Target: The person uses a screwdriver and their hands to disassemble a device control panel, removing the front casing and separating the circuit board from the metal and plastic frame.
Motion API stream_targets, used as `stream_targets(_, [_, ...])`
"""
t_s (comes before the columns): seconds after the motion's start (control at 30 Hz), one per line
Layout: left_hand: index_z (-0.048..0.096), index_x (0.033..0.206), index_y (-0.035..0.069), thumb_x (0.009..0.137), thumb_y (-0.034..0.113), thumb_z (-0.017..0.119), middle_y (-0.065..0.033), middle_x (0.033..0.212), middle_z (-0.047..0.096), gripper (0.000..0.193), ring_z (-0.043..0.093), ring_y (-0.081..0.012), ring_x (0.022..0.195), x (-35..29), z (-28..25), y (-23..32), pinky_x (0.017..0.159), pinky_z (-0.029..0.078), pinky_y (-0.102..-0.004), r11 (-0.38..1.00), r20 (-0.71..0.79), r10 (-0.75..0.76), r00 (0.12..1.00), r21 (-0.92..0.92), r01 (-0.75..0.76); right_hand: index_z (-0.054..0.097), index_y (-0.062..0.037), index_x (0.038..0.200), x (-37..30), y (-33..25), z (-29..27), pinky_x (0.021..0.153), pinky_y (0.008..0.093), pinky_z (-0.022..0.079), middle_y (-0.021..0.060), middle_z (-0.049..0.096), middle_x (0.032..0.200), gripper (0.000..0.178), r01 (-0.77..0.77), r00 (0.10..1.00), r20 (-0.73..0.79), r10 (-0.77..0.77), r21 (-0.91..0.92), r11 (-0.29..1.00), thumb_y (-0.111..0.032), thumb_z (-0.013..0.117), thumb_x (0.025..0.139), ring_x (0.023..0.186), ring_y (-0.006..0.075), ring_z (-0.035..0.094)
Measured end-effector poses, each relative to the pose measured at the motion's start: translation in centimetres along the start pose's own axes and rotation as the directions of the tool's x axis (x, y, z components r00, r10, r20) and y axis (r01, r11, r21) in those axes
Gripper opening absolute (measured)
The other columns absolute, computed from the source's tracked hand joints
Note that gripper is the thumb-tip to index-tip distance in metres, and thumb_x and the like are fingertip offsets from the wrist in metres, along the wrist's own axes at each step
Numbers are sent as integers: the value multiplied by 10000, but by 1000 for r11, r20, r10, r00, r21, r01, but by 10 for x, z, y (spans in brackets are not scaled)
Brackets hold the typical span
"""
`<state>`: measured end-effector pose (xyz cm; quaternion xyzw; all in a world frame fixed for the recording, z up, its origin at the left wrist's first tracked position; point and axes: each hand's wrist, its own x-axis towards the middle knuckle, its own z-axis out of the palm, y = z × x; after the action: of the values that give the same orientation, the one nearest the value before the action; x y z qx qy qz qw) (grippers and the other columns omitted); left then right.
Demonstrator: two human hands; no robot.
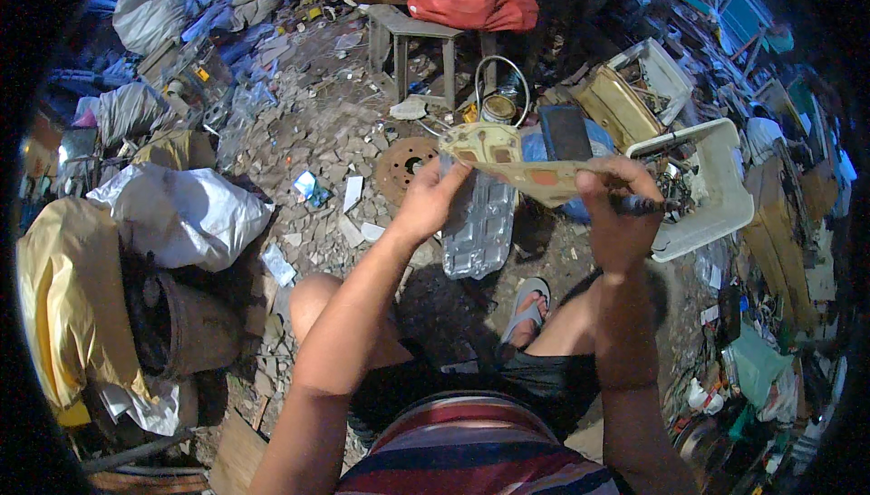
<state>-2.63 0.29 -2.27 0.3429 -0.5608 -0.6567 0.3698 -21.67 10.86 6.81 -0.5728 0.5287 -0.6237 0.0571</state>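
Panel (560, 190) is grasped at left edge by left hand (430, 201), at right by right hand (623, 216) with dark tool (640, 206); bin (720, 234) is near this side, leftward is more room.

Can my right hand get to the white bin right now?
Probably yes: your right hand appears close to the white bin, with nothing visible blocking, though it holds the panel and a dark object.

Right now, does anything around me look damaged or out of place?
Yes. Broken-looking flat fragments litter the ground, uneven in shape. The round metal disc on the ground beyond your left hand looks brown and rusted.
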Motion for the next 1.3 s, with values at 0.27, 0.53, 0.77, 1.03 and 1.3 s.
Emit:
stream_targets(0.27, [560,1113,11,931,363,480,-53,998,618,404,561,-144,903,7,-13,-1,827,437,-290,995,-187,17,982,96,1,602,-24,994,-8,8,-9,680,245,481,66,616,888,398,-345,835,447,322,-31,938,-136,794,663,822,116,591])
stream_targets(0.53, [605,1053,35,866,382,539,-203,939,644,400,617,-338,910,-7,-8,8,792,461,-400,855,-231,179,956,518,-35,577,31,1084,18,-30,20,819,326,468,156,625,1003,665,-257,792,562,237,-46,965,-397,792,623,948,239,601])
stream_targets(0.77, [605,1048,42,871,383,524,-228,889,636,392,611,-385,874,-11,-3,10,765,463,-426,781,-227,198,953,624,-14,599,-28,1087,0,3,78,852,380,462,170,622,1036,606,-84,900,370,229,-367,926,-367,779,618,960,334,596])
stream_targets(1.03, [604,937,14,856,294,555,-234,775,619,296,607,-407,759,-13,8,7,655,467,-436,662,-192,233,953,749,-10,671,-66,954,-10,29,85,761,417,494,178,653,853,325,-66,894,366,257,-460,885,-271,658,702,814,344,628])
stream_targets(1.3, [608,942,12,848,347,541,-259,811,612,354,594,-419,813,-5,2,6,703,456,-459,584,-234,53,971,796,160,689,-100,919,-6,41,83,727,425,494,172,649,817,252,-48,829,464,312,-497,866,-217,644,700,799,332,628])
